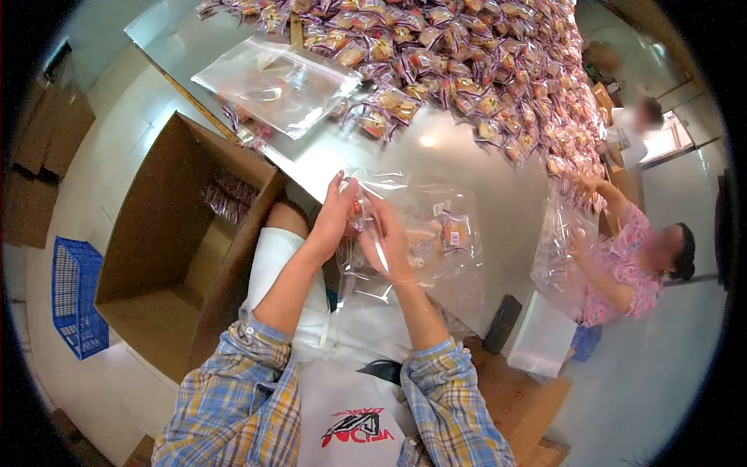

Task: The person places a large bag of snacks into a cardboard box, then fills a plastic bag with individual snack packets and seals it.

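Note:
Both my hands are close together over the table's near edge, at the mouth of a large clear plastic bag (459, 268). My left hand (334, 214) has its fingers closed around a small wrapped item (357, 208). From the other side, my right hand (385, 233) is curled against the same item, with the clear film over its fingers; what exactly it pinches is hard to make out. Inside the bag, toward its right side, lies a wrapped snack packet (455, 233) with a white label.
Many wrapped snacks (436, 47) are heaped on the metal table (443, 144). Flat clear bags (276, 86) lie at the back left. An open cardboard box (148, 226) and a blue crate (78, 296) are at left. A co-worker (622, 268) handles another bag at right.

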